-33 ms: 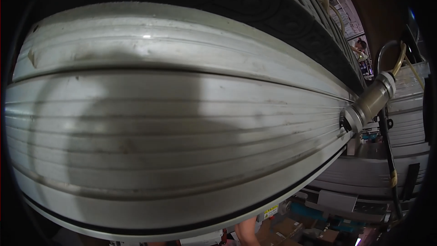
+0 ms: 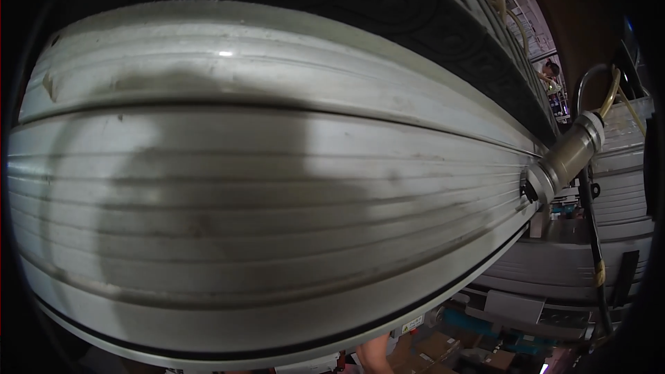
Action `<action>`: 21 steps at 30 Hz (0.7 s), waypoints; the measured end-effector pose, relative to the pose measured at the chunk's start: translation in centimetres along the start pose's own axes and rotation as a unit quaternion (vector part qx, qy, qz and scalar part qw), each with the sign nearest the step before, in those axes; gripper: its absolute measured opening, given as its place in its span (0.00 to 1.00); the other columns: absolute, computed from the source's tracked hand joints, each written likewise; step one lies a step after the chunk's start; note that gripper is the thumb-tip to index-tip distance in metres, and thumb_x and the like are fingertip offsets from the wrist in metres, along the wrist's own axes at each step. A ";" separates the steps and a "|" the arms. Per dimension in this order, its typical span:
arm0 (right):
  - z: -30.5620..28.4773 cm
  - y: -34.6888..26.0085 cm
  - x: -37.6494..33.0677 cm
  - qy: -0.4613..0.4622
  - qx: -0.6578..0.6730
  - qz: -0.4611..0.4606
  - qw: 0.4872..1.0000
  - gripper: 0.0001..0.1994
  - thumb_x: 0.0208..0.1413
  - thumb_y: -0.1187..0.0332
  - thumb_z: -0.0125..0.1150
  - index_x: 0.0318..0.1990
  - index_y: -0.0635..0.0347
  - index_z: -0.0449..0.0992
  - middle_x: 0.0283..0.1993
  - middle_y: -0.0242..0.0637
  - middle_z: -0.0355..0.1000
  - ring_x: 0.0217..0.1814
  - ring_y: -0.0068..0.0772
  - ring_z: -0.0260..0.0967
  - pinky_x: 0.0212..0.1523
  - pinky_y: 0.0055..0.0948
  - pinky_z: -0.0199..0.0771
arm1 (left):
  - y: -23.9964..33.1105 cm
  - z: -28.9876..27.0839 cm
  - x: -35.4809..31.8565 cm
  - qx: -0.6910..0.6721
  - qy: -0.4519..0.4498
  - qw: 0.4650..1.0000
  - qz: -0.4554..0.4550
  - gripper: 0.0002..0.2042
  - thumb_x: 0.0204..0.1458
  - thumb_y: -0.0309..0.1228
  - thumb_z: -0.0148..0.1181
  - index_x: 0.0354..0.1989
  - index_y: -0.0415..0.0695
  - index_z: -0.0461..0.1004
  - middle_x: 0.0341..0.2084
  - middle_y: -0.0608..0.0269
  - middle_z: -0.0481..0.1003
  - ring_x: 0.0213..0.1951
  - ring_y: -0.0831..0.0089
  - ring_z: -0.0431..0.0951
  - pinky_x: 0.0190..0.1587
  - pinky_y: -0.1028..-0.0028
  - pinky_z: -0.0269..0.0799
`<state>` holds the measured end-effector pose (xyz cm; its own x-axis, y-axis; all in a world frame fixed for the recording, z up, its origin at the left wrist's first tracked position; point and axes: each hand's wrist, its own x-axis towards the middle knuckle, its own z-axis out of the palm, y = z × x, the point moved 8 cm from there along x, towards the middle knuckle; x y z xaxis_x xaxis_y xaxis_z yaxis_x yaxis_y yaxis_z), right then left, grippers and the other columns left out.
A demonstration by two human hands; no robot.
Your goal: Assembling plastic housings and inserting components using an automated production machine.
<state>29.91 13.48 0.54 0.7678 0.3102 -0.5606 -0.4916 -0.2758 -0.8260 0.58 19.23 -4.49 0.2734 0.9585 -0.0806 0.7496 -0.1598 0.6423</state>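
A broad, pale grey ribbed metal panel (image 2: 263, 208) fills most of the view, with soft dark shadows across it. Just below its lower edge a piece of a bare arm (image 2: 374, 354) shows. Its hand is hidden, and I cannot tell for certain whether the arm is mine. Neither my left hand nor my right hand can be seen. At the panel's right end stands a tilted cylinder (image 2: 571, 156) with a brownish body and silver end caps, a pale hose (image 2: 609, 93) running from its top.
A dark patterned strip (image 2: 388, 7) borders the panel along the top. Below right lie cardboard boxes (image 2: 436, 346) and a teal part (image 2: 467, 322). A black cable (image 2: 596, 242) hangs at the right. Far off at upper right is another person (image 2: 551, 73).
The view has shifted very slightly, and the shadow's edges on the panel have moved a little. The label under the panel's edge looks paler. Nothing has been taken hold of in sight.
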 end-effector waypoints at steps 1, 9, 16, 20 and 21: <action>-0.2 0.4 -0.3 0.007 -0.012 0.000 1.000 0.09 0.62 0.66 0.52 0.35 0.63 0.71 0.15 0.21 0.52 0.16 0.12 0.46 0.19 0.20 0.51 | -0.2 0.1 -0.1 -0.003 -0.001 1.000 0.000 0.17 0.55 0.28 0.52 0.54 0.40 0.70 0.56 0.38 0.61 0.58 0.33 0.57 0.58 0.46 0.55; -0.2 0.8 0.8 -0.026 0.051 -0.014 0.998 0.13 0.60 0.74 0.50 0.21 0.58 0.64 0.14 0.25 0.56 0.15 0.19 0.51 0.20 0.23 0.53 | -2.5 1.1 -1.9 0.011 -0.077 0.997 -0.016 0.17 0.52 0.28 0.54 0.51 0.40 0.71 0.54 0.39 0.63 0.57 0.35 0.60 0.58 0.47 0.56; -1.8 1.1 1.6 0.071 0.062 -0.048 0.994 0.03 0.55 0.80 0.51 0.35 0.63 0.71 0.28 0.32 0.71 0.26 0.23 0.67 0.28 0.24 0.67 | -6.1 4.7 -4.7 -0.028 -0.130 0.988 -0.079 0.17 0.50 0.30 0.54 0.48 0.38 0.72 0.50 0.41 0.68 0.56 0.41 0.64 0.57 0.52 0.58; -8.1 9.5 2.8 -0.095 0.019 0.025 0.995 0.14 0.54 0.80 0.52 0.49 0.68 0.68 0.48 0.37 0.69 0.51 0.29 0.67 0.52 0.28 0.66 | -0.5 0.7 -0.9 0.024 0.055 0.997 0.055 0.17 0.52 0.27 0.55 0.52 0.40 0.71 0.55 0.37 0.61 0.56 0.34 0.59 0.58 0.45 0.56; -3.9 4.1 1.8 0.013 0.003 -0.050 0.999 0.16 0.54 0.79 0.52 0.51 0.68 0.66 0.50 0.37 0.69 0.52 0.30 0.66 0.52 0.29 0.66 | -0.9 1.0 -1.2 0.029 0.047 0.998 0.039 0.17 0.53 0.28 0.55 0.52 0.40 0.70 0.55 0.37 0.60 0.57 0.35 0.59 0.59 0.45 0.55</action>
<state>30.88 9.37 -3.65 0.8235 0.3119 -0.4740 -0.4146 -0.2396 -0.8779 0.21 18.03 -5.71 0.2766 0.9601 0.0411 0.7626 -0.2454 0.5985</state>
